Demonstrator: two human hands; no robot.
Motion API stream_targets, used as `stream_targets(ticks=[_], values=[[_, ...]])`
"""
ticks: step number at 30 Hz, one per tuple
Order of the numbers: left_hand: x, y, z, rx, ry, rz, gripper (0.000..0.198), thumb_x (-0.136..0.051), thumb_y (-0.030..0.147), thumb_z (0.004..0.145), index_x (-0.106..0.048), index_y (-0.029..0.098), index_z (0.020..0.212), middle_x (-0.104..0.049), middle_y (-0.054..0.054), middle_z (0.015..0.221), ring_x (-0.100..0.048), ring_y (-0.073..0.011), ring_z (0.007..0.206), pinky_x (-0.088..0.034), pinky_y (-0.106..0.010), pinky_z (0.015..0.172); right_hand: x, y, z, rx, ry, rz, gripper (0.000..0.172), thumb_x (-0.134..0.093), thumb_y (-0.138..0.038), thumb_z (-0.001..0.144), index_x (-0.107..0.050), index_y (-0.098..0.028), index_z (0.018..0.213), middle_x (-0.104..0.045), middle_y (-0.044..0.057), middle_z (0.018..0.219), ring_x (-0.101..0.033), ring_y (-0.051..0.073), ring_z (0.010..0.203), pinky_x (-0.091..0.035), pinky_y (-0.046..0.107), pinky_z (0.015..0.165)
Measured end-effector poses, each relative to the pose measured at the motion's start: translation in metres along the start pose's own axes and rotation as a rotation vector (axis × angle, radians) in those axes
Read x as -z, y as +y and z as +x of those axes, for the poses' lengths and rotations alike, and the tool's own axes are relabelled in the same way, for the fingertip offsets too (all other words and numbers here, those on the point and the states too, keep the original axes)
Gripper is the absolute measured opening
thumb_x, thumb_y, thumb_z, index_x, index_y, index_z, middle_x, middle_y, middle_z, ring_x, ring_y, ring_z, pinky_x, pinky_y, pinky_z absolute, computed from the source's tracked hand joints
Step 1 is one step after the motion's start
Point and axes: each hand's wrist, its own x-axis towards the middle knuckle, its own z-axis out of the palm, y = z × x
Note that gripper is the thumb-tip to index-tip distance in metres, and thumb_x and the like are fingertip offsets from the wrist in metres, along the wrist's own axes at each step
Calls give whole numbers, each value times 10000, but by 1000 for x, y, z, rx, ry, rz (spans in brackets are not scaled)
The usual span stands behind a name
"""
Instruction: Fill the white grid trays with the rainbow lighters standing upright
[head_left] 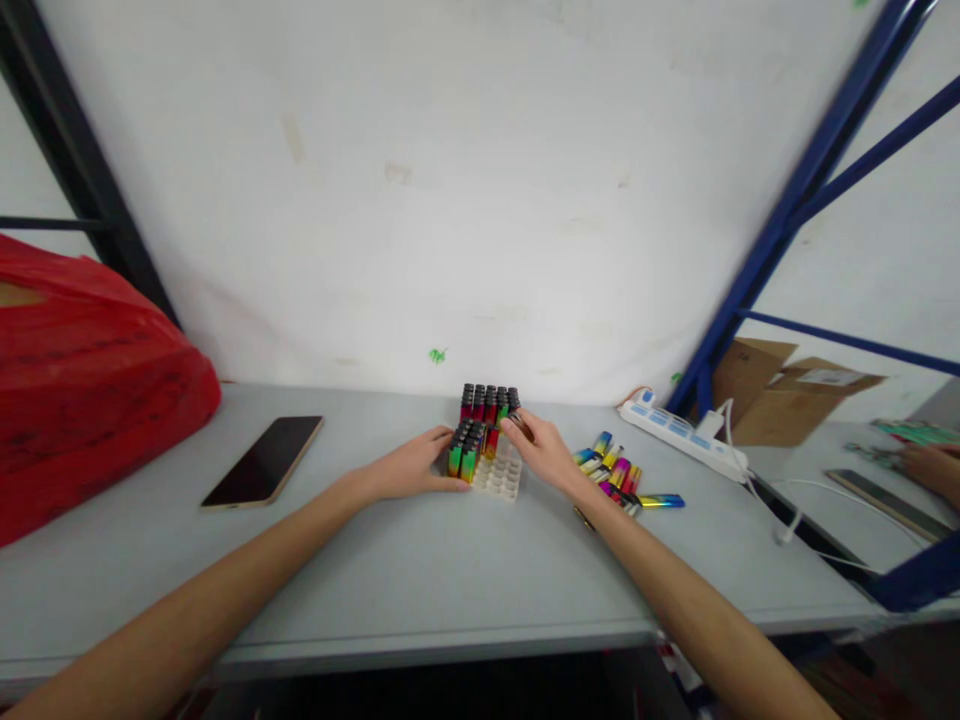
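Note:
A white tray with rows of round holes sits at the middle of the table. Upright lighters with black tops and green-yellow bodies fill its left side. Behind them stand several more lighters with dark red bodies. My left hand is curled around the tray's left side, thumb at the front corner and fingers farther back. Over the tray's right part, my right hand is closed, fingertips pinching a greenish lighter; the fingers partly hide it. Loose shiny multicoloured lighters lie in a pile right of that hand.
A dark-screened phone lies at left, near a large red plastic bag. A white power strip with cables lies at right by a blue metal frame. Beyond are a cardboard box and another person's hand.

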Motion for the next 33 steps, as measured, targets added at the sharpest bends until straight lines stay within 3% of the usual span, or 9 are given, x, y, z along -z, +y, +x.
stream_targets(ticks=[5, 8, 12, 16, 20, 24, 28, 33], values=[[1, 1, 0, 11, -18, 12, 789, -777, 697, 805, -626, 193, 1392, -608, -149, 1425, -598, -376, 1324, -455, -458, 1186, 2, -3, -1, -24, 24, -44, 532, -493, -629, 961, -374, -228, 633, -316, -55, 590, -331, 114, 573, -228, 287, 577], [1, 1, -1, -1, -12, 10, 775, -783, 684, 807, -628, 192, 1386, -611, -147, 1415, -601, -373, 1311, -466, -463, 1171, -1, 1, -1, -53, 32, -57, 489, -465, -561, 938, -359, -230, 594, -314, -49, 567, -328, 112, 562, -220, 291, 576], [1, 0, -1, -15, 1, 2, 764, -782, 696, 801, -647, 199, 1366, -628, -131, 1396, -611, -372, 1299, -471, -452, 1170, -5, 6, 0, -62, 59, -74, 395, -442, -476, 914, -355, -234, 614, -336, -47, 570, -358, 119, 567, -231, 291, 586], [0, -1, 0, -8, -4, 6, 774, -785, 696, 798, -640, 202, 1377, -620, -132, 1416, -603, -373, 1317, -460, -456, 1182, 1, 1, 0, -35, 59, -92, 402, -432, -525, 989, -421, -234, 712, -394, -50, 604, -408, 138, 586, -281, 285, 599], [0, 0, 0, -3, 4, 1, 781, -784, 700, 796, -637, 202, 1379, -625, -133, 1410, -607, -377, 1315, -463, -467, 1181, 12, -6, 0, 103, -2, -153, 345, -384, -477, 1067, -469, -236, 835, -547, 0, 753, -516, 175, 714, -389, 292, 685], [0, 0, -1, 0, -5, 7, 777, -787, 691, 799, -635, 198, 1381, -614, -144, 1417, -601, -371, 1324, -458, -465, 1185, 17, -9, 0, 222, -70, -269, 417, -380, -497, 1095, -518, -225, 812, -609, 50, 844, -556, 191, 788, -419, 304, 742], [0, 0, -1, -16, 10, -3, 772, -787, 692, 798, -640, 211, 1383, -629, -139, 1405, -621, -368, 1294, -473, -471, 1170, 15, -8, -1, 106, -180, -256, 476, -433, -518, 1097, -507, -220, 734, -615, -9, 651, -536, 145, 593, -367, 274, 630], [1, 1, -1, 4, 1, 13, 770, -790, 688, 793, -647, 205, 1376, -624, -139, 1412, -613, -378, 1309, -471, -467, 1174, 8, -6, -1, 30, -278, -289, 357, -533, -417, 1090, -604, -187, 826, -746, 40, 756, -669, 163, 676, -401, 253, 648]])
